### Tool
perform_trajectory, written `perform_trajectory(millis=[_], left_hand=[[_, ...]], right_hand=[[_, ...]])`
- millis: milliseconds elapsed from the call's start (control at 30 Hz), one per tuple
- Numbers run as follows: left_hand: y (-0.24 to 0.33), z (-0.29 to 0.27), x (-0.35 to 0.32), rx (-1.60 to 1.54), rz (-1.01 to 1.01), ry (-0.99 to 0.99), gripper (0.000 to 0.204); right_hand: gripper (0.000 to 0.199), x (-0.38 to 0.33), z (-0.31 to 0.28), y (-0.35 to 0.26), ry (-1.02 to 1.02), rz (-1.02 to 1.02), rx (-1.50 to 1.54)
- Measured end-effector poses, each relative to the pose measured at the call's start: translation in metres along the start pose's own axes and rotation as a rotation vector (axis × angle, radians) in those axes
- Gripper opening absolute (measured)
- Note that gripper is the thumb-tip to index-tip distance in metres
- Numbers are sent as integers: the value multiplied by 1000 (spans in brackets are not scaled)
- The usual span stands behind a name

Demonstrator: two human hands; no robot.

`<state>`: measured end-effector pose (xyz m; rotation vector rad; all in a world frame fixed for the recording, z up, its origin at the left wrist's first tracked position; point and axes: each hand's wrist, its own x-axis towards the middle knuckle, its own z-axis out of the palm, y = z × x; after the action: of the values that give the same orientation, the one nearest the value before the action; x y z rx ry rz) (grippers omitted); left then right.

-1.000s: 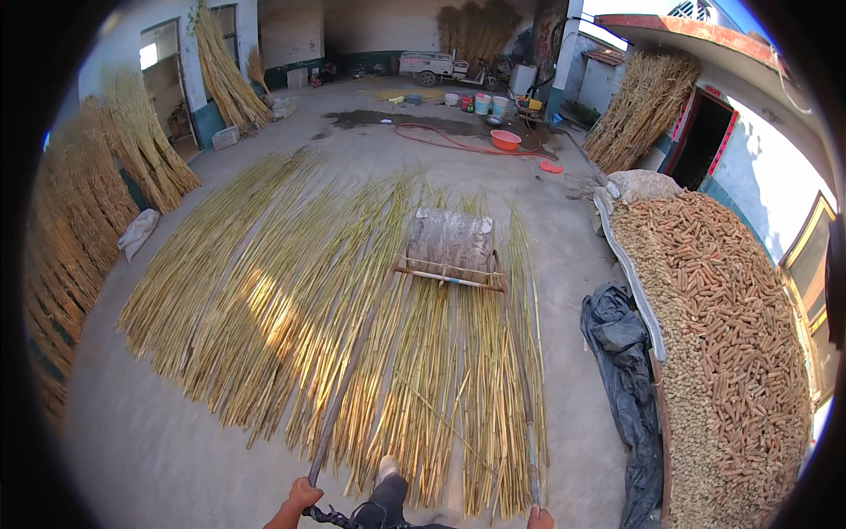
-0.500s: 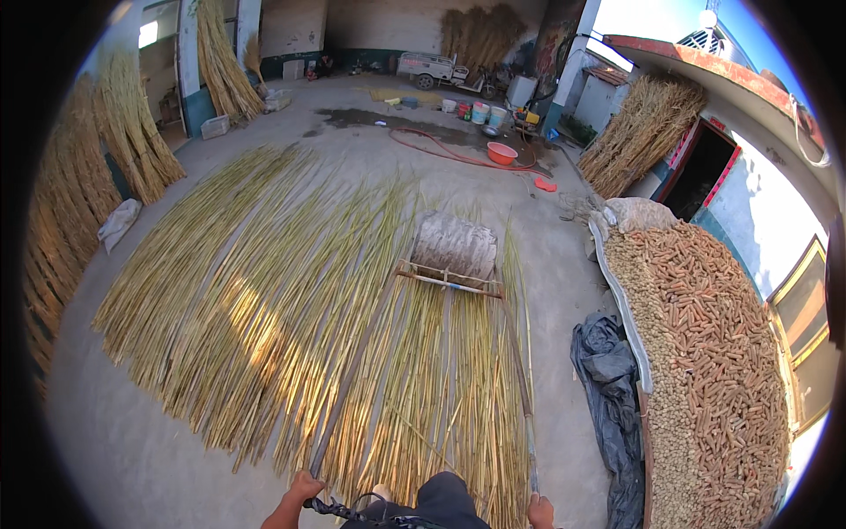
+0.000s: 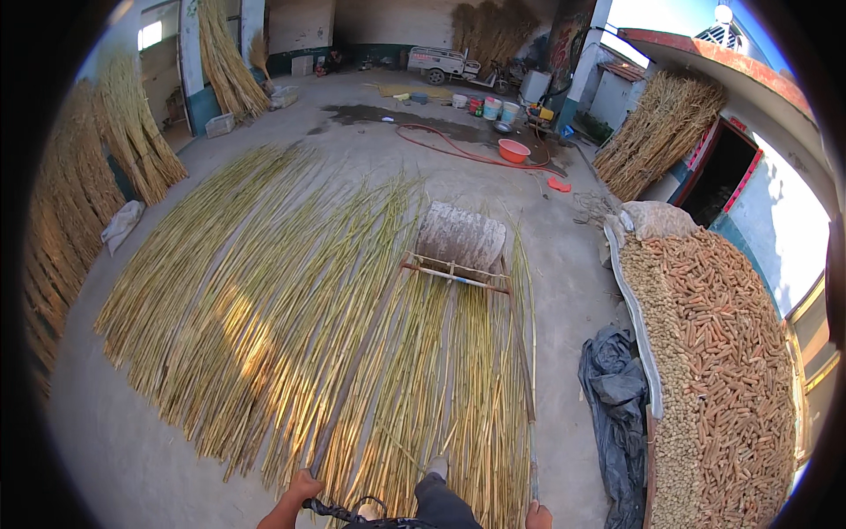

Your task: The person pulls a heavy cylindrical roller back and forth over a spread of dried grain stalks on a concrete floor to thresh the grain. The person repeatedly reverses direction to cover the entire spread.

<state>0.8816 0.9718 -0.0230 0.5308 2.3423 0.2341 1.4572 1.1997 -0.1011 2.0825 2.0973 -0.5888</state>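
My left hand (image 3: 304, 487) is closed round the end of a long handle (image 3: 345, 388) at the lower left. Closed as well, my right hand (image 3: 538, 515) grips the end of the matching handle (image 3: 528, 379), partly cut off by the lower edge. Both handles run forward to a metal frame (image 3: 454, 278) behind a heavy grey stone roller (image 3: 461, 236). The roller rests on a wide layer of green-yellow stalks (image 3: 264, 309) spread over the concrete floor. My shoe (image 3: 438, 465) stands on the stalks between the handles.
Corn cobs (image 3: 740, 344) lie heaped at the right beside pale nuts or pods (image 3: 648, 291), with a crumpled dark tarp (image 3: 612, 388) along their edge. Stalk bundles (image 3: 141, 132) lean on the left wall. Ahead are an orange basin (image 3: 514, 151), a red hose (image 3: 441, 145) and a cargo tricycle (image 3: 445, 63).
The roller sits slightly farther forward along the stalks. One of my feet has stepped forward into view between the handles. Both hands keep their grip, and the view has shifted a little.
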Motion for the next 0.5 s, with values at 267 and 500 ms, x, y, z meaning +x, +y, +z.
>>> perform_trajectory(millis=[267,500], left_hand=[[71,-13,22,-121,-15,-59,36],[94,-25,54,-7,74,138,40]], right_hand=[[39,75,23,45,54,-161,203],[40,138,1,-2,40,-229,254]])
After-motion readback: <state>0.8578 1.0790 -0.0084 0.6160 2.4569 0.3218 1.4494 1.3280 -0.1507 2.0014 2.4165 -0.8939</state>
